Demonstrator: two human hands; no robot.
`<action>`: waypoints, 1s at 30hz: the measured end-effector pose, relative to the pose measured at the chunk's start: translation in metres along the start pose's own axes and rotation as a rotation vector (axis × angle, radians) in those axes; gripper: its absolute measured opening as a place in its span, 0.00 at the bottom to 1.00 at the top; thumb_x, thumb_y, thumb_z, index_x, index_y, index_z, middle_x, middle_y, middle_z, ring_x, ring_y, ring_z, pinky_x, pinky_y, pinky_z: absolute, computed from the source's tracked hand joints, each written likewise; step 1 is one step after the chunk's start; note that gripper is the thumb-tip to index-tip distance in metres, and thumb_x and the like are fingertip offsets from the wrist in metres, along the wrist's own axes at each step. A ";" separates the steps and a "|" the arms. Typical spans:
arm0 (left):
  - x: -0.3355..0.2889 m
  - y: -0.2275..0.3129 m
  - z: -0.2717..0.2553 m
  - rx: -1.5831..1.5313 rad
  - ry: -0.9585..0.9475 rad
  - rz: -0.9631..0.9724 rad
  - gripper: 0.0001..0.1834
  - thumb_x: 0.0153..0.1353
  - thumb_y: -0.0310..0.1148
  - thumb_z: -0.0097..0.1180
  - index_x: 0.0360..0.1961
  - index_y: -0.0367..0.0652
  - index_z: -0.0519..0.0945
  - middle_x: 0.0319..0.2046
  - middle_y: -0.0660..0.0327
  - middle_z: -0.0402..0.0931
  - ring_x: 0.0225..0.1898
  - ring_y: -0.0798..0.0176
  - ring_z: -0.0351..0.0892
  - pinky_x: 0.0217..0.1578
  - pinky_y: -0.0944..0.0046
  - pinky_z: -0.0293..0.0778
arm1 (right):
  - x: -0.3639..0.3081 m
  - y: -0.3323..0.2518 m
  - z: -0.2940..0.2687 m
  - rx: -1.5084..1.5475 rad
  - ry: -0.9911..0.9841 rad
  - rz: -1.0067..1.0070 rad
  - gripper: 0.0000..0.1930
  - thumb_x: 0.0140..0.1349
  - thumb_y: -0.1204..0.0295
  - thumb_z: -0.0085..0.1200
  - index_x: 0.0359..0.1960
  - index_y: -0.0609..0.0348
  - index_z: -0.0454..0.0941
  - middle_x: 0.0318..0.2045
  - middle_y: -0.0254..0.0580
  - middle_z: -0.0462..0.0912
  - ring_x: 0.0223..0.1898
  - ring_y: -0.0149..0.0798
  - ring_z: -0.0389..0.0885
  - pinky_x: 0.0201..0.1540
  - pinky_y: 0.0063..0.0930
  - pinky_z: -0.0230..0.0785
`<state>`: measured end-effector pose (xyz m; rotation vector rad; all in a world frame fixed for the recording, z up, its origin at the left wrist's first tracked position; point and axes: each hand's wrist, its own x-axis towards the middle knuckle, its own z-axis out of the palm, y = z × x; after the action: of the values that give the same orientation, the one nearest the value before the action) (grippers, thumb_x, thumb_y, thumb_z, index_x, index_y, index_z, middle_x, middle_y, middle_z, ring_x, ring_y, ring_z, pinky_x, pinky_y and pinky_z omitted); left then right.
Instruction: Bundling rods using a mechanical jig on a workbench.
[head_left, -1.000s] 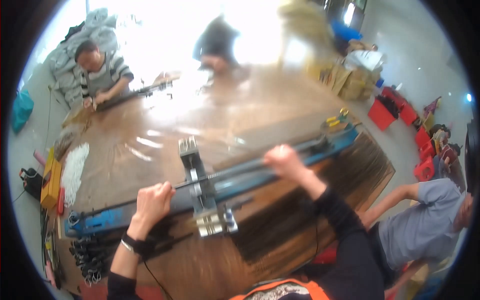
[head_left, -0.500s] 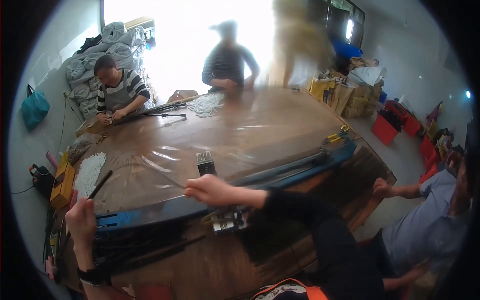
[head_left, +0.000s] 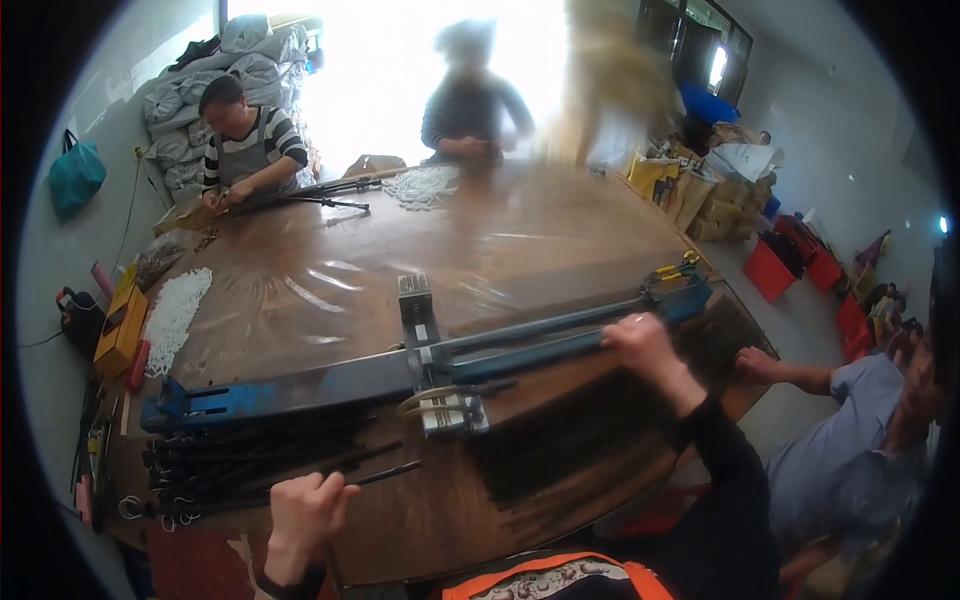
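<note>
Low on the left, my left hand (head_left: 308, 515) is closed at the near end of a black rod (head_left: 390, 472), which points to the right from its fingers. More black rods (head_left: 250, 455) lie in a bundle just beyond that hand. My right hand (head_left: 645, 345) is curled over the right part of a long blue metal fixture (head_left: 300, 393); what its fingers hold, if anything, is hidden. Across the fixture's middle sits a black and silver clamp-like unit (head_left: 422, 340).
Yellow-handled pliers (head_left: 678, 268) rest at the fixture's right end. White small pieces (head_left: 180, 318) are heaped at the left, with another white heap (head_left: 420, 187) at the back. Dark rods (head_left: 560, 450) lie near right. People sit left (head_left: 255, 150), stand behind (head_left: 470, 110), and sit right (head_left: 840, 420).
My left hand has come down and right, its raised black rod lowered beside the bundle. My right hand has moved right along the fixture, uncovering the middle unit. The view has shifted slightly.
</note>
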<state>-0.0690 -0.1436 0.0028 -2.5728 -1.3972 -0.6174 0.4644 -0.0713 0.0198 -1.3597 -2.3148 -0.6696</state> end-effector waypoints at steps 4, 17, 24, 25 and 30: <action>0.013 0.031 0.025 -0.121 0.029 0.001 0.17 0.60 0.44 0.60 0.20 0.50 0.71 0.14 0.62 0.68 0.15 0.56 0.73 0.15 0.58 0.66 | -0.071 0.092 -0.002 -0.429 -0.147 0.245 0.03 0.54 0.71 0.56 0.30 0.50 0.78 0.29 0.40 0.80 0.36 0.46 0.79 0.37 0.37 0.68; -0.008 0.043 -0.038 0.136 0.131 0.214 0.11 0.58 0.42 0.58 0.42 0.57 0.79 0.16 0.66 0.67 0.15 0.64 0.72 0.15 0.63 0.66 | 0.002 -0.188 -0.044 0.737 -0.023 -0.146 0.11 0.60 0.74 0.59 0.44 0.59 0.81 0.28 0.49 0.82 0.27 0.44 0.81 0.27 0.31 0.69; -0.043 -0.062 -0.139 0.494 0.393 0.142 0.09 0.53 0.30 0.59 0.37 0.53 0.79 0.28 0.65 0.74 0.32 0.60 0.76 0.27 0.63 0.69 | -0.022 -0.171 -0.033 0.873 -0.060 0.349 0.07 0.67 0.74 0.52 0.41 0.65 0.79 0.26 0.39 0.80 0.24 0.28 0.72 0.28 0.21 0.63; -0.052 -0.072 -0.148 0.623 0.448 0.100 0.09 0.53 0.29 0.58 0.36 0.52 0.78 0.32 0.65 0.77 0.37 0.59 0.77 0.30 0.64 0.72 | -0.020 -0.181 -0.033 0.904 -0.045 0.310 0.07 0.68 0.74 0.51 0.41 0.65 0.79 0.25 0.37 0.79 0.24 0.26 0.70 0.27 0.21 0.62; -0.121 -0.139 -0.148 0.498 0.952 -0.293 0.10 0.53 0.18 0.59 0.35 0.44 0.79 0.38 0.62 0.80 0.40 0.59 0.82 0.39 0.64 0.77 | -0.016 -0.218 -0.035 1.028 -0.165 0.252 0.08 0.68 0.74 0.49 0.40 0.65 0.79 0.23 0.31 0.76 0.22 0.20 0.66 0.25 0.18 0.58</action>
<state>-0.2846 -0.2065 0.0770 -1.3672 -1.3105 -1.1447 0.2821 -0.1942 -0.0059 -1.1374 -2.0100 0.6662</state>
